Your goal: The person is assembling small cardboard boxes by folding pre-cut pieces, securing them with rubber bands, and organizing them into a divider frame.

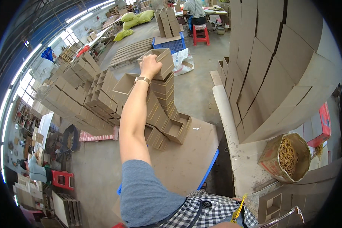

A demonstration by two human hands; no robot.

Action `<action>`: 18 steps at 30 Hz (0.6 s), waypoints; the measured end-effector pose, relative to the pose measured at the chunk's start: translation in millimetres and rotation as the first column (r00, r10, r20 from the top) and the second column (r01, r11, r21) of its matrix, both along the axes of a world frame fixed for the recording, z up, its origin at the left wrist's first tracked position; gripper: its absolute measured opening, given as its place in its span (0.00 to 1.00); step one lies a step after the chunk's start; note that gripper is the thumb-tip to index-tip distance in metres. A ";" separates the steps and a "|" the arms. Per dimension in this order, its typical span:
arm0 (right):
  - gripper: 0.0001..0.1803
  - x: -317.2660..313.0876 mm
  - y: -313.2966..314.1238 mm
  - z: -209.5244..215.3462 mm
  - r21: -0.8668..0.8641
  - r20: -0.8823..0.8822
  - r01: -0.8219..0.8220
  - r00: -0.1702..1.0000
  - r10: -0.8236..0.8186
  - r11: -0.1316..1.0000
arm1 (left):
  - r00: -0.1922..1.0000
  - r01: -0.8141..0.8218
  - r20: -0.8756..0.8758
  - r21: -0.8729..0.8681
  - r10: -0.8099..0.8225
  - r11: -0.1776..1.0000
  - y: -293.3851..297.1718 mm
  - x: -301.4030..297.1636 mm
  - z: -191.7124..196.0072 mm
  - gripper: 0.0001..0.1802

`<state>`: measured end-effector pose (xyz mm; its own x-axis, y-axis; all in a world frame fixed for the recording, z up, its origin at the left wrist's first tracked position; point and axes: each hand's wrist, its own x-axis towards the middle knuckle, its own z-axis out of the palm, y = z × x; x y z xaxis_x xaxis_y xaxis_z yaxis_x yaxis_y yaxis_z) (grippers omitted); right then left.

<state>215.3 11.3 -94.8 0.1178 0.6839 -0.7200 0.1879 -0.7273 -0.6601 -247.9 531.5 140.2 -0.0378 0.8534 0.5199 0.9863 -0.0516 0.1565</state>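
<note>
My left hand reaches far forward, its fingers closed over the near rim of an open brown cardboard box. That box sits at the top of a tall column of similar boxes. Beside my forearm, another open box tops a neighbouring stack. Lower down, two open-topped boxes stand near the stacks' foot, on a brown board with blue edges beneath. My forearm hides part of the stacks. The right hand does not show.
A tall wall of stacked cardboard boxes rises on the right. Near it stands a worn bucket of rubber bands. More box stacks fill the left. A blue crate and a white sack lie beyond; people sit farther off.
</note>
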 end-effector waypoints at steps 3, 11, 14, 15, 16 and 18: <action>0.18 2.1 -3.0 3.3 0.185 0.071 -0.126 0.991 0.115 0.974 | 0.995 0.089 -0.073 0.223 -0.075 0.971 -36.0 39.8 20.9 0.15; 0.13 16.3 91.3 102.9 0.768 0.485 -0.312 0.853 -0.190 0.558 | 0.617 0.739 0.170 0.211 -0.769 0.640 -228.3 201.3 -37.3 0.12; 0.15 -14.9 132.8 167.3 0.818 0.574 -0.493 0.741 -0.349 0.297 | 0.281 0.913 0.728 -0.002 -0.626 0.407 -291.6 252.8 -110.8 0.16; 0.17 -13.9 131.8 169.9 0.742 0.650 -0.542 0.726 -0.225 0.395 | 0.297 0.935 0.804 -0.134 -0.516 0.329 -310.2 270.2 -125.7 0.16; 0.19 -11.2 129.7 172.2 0.647 0.711 -0.592 0.697 -0.099 0.481 | 0.322 0.943 0.858 -0.253 -0.400 0.217 -326.4 286.5 -137.4 0.16; 0.26 8.3 121.3 141.4 0.212 0.633 -0.644 0.663 0.399 0.735 | 0.119 0.986 0.992 -0.113 -0.038 0.122 -354.3 309.1 -144.9 0.16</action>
<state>223.6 132.6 46.7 -0.0882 0.9445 -0.3163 0.8446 -0.0974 -0.5265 61.2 177.2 -4.7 0.7765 0.6210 -0.1071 0.0479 0.1113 0.9926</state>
